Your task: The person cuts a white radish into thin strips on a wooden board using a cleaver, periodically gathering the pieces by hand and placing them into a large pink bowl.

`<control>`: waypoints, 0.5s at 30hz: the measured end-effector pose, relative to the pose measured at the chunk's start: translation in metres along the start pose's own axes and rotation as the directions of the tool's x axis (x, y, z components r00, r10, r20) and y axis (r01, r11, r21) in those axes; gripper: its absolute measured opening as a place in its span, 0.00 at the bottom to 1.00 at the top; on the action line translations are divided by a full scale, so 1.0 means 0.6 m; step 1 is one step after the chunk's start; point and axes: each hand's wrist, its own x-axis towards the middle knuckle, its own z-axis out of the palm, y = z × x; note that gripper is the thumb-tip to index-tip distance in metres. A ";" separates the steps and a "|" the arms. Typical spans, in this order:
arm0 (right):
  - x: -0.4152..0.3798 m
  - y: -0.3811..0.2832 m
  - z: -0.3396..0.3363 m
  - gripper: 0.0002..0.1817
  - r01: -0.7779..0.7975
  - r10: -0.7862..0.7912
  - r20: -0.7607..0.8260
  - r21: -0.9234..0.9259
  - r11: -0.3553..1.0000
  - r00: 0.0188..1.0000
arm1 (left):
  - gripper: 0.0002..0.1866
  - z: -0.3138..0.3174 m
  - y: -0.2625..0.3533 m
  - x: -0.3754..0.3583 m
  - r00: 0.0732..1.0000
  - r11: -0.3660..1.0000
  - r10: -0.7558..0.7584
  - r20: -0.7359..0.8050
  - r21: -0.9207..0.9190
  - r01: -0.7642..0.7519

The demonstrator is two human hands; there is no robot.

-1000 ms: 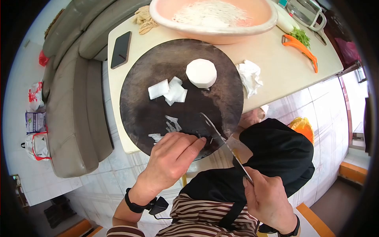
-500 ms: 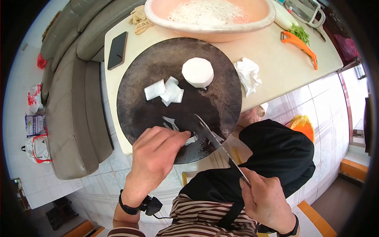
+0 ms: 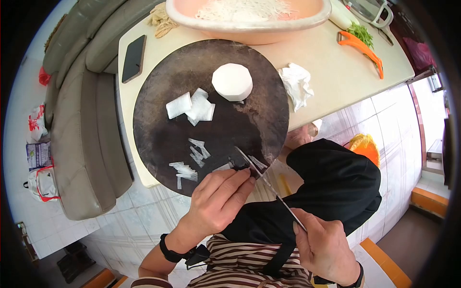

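My right hand [image 3: 326, 245] is wrapped round the handle of a kitchen knife [image 3: 283, 202], its blade seen nearly edge-on over the near right part of a round dark chopping board [image 3: 158, 129]. Bunched fingers of my left hand [image 3: 221, 197] press a white radish slice [image 3: 223, 167] to the board, close against the blade; most of the slice is hidden. Thin radish strips [image 3: 184, 170] lie left of these fingers, and others [image 3: 259, 163] are beside the blade. Farther back are several square radish slices [image 3: 192, 106] and a thick peeled radish chunk [image 3: 232, 82].
Behind the board stands a pink basin [image 3: 249, 32] of white shreds. A phone [image 3: 134, 58] lies at left, crumpled tissue [image 3: 295, 85] at right. An orange peeler [image 3: 362, 50], greens [image 3: 360, 33] and a black-trousered leg [image 3: 331, 182] are farther right.
My left hand has moved right, up to the knife, uncovering cut strips on the board. The knife hand has barely moved. The whole view has shifted slightly.
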 end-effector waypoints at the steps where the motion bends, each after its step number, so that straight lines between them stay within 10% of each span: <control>1: -0.003 0.001 0.000 0.13 -0.003 0.003 0.000 0.000 1.000 1.000 | 0.16 0.002 0.003 -0.004 0.999 1.000 -0.028 -0.016 -0.003 0.028; 15: -0.044 0.023 -0.017 0.21 0.096 -0.089 0.048 -0.183 0.978 0.995 | 0.19 0.002 0.010 -0.030 0.998 0.998 -0.059 0.014 0.012 0.059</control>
